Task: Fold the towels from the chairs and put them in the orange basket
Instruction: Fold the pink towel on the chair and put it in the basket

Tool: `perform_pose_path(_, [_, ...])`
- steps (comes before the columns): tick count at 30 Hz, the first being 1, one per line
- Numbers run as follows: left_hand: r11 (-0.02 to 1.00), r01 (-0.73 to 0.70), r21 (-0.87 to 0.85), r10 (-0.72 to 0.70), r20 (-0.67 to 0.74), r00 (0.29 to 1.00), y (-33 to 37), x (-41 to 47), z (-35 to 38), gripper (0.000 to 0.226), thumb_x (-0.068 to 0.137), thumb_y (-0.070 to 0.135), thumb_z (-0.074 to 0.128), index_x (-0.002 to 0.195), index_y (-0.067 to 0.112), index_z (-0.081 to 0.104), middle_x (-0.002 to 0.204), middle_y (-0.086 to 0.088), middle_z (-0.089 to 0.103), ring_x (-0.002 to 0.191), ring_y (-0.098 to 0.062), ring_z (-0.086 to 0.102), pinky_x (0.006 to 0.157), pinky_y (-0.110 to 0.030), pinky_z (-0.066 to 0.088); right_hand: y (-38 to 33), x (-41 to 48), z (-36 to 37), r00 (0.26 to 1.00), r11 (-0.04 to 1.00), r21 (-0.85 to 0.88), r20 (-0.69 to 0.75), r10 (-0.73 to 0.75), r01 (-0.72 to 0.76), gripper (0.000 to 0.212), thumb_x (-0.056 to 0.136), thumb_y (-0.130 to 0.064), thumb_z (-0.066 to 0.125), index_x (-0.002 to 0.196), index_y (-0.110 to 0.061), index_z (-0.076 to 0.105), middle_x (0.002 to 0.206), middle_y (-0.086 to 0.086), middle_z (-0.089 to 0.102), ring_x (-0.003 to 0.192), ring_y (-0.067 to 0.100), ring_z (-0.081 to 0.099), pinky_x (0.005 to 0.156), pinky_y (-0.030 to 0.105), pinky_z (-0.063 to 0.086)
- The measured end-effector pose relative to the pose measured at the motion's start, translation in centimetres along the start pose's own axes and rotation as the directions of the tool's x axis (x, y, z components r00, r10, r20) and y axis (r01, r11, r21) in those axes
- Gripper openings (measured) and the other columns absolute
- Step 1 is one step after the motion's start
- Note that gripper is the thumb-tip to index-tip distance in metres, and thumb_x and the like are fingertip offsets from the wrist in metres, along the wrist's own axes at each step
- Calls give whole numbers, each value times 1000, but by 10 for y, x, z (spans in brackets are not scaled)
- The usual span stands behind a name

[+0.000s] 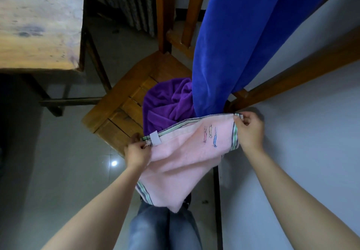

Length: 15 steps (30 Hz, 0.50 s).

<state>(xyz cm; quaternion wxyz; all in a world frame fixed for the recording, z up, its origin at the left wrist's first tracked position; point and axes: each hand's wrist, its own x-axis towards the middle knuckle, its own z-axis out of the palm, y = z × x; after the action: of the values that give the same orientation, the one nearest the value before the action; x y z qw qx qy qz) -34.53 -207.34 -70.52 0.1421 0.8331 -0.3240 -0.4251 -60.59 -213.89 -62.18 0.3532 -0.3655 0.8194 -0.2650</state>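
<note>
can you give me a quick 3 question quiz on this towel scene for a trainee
1. True or false: both hands grip the pink towel.
2. The purple towel lies on: A) the floor B) the chair seat C) the table.
3. Which towel hangs from the chair back?

Key: 1. True: the left hand and the right hand each pinch a top corner. 2. B. 3. The blue towel.

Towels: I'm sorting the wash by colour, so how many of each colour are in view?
Pink towel, held by the left hand and right hand: 1
Purple towel, on the chair seat: 1
Blue towel, hanging: 1
Total: 3
</note>
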Motion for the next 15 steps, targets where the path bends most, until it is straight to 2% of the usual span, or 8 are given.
perform_pose_path(1, [999,-24,40,23,19,1000,-1,1,-1,18,83,15,58,75,15,74,139,-7,49,122,-38,45,98,-44,41,0,-2,-1,1000,1000,-3,-7,-6,6,23,91,-8,55,113,-1,58,94,4,58,83,16,55,57,14,41])
perform_pose_path(3, [997,-54,57,51,53,997,-6,4,1,29,82,17,58,56,28,65,120,-16,63,109,-45,52,90,-47,46,0,-5,-5,1000,1000,-1,-19,-12,12,22,91,-8,55,112,-1,58,95,5,58,82,15,55,52,8,38])
perform_pose_path(4, [996,-60,66,56,66,996,-9,4,2,35,82,17,59,49,29,57,104,-19,68,100,-47,54,85,-48,47,0,-5,-6,1000,1000,2,-21,-14,14,22,91,-7,55,112,-1,57,96,5,59,82,15,55,52,8,38])
perform_pose_path(6, [996,-67,65,61,90,994,-12,0,1,35,84,16,59,50,20,54,86,-21,68,91,-48,54,78,-45,46,-1,-10,-9,1000,1000,6,-22,-17,18,21,91,-7,54,112,-1,57,95,5,58,83,15,55,55,10,38])
perform_pose_path(8, [997,-64,51,61,64,996,-8,-9,-6,35,85,15,60,51,12,55,66,-21,60,80,-45,54,64,-38,41,-5,-16,-11,999,1000,3,-27,-30,31,20,91,-6,54,110,-1,58,95,5,58,83,15,55,56,9,39])
perform_pose_path(10, [999,-47,-1,47,33,998,-6,-16,-17,41,85,10,58,46,13,46,48,-11,40,58,-31,43,51,-31,25,-9,-22,-14,999,999,-6,-32,-44,44,20,91,-6,54,110,-1,58,93,4,57,82,14,54,56,10,38])
perform_pose_path(12, [997,-50,-58,51,9,999,-6,-24,-32,37,83,7,59,47,7,48,50,-9,38,56,-21,35,52,-30,22,-10,-31,-22,998,999,-27,-36,-43,42,19,91,-7,54,109,-2,58,92,3,57,78,13,53,57,16,38])
perform_pose_path(15, [982,-106,-156,100,-45,994,9,-48,-73,11,80,7,66,73,0,70,75,-10,56,76,-23,51,69,-31,40,-18,-52,-44,997,998,-43,-63,-41,38,16,91,-7,54,107,-3,57,92,6,57,78,15,53,57,20,37])
